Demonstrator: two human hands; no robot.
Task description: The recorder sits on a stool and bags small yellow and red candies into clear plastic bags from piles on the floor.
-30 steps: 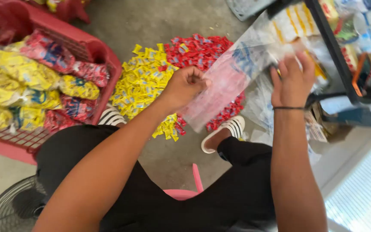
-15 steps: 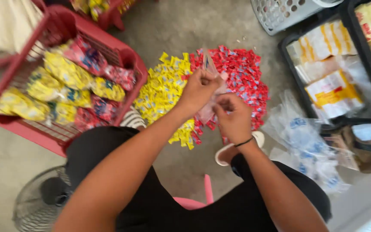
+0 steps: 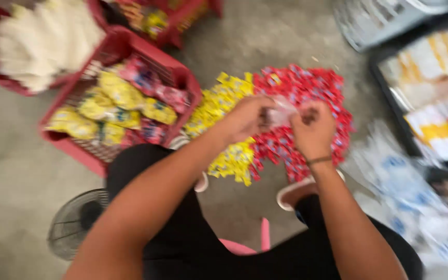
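I see the grey concrete floor (image 3: 22,181) filling most of the frame. At upper left sits a red plastic basket (image 3: 180,78) loaded with yellow and pink sealed snack bags. In the centre lies a heap of small red sachets (image 3: 307,88), touching a heap of small yellow sachets (image 3: 224,103) on its left side. At right, loose clear plastic bags with blue print (image 3: 400,192) are spread on the floor, blurred. At lower left stands a round wire fan guard (image 3: 71,223). My left hand (image 3: 245,119) and right hand (image 3: 315,129) meet in the middle of the frame, above the red heap. Between them is a small clear plastic bag (image 3: 282,111); the fingers of both hands are curled closed, pinching it from either side
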